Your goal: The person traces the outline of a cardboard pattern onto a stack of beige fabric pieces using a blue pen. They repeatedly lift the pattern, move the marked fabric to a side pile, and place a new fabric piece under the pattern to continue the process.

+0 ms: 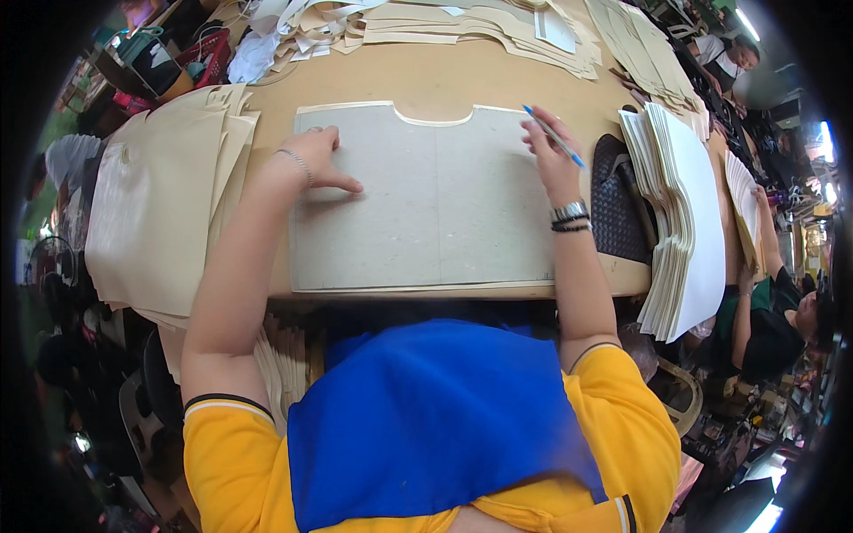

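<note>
A grey pattern board [418,204] with a curved notch in its far edge lies flat in front of me. Thin pale edges of a sheet show under it along its far and near sides. My left hand [315,158] is over the board's far left part, thumb stretched out apart from the fingers, holding nothing; whether it presses on the board I cannot tell. Above the far right corner, my right hand [553,160] is closed around a blue-tipped pen [556,138], which is tilted and seems clear of the board.
Large cream sheets [155,200] are stacked on the left of the table [400,80]. On the right lie a dark woven-textured piece [613,204] and a tall stack of white cut pieces [689,222]. Cut pieces [480,27] spread along the far side. Other people sit at the right.
</note>
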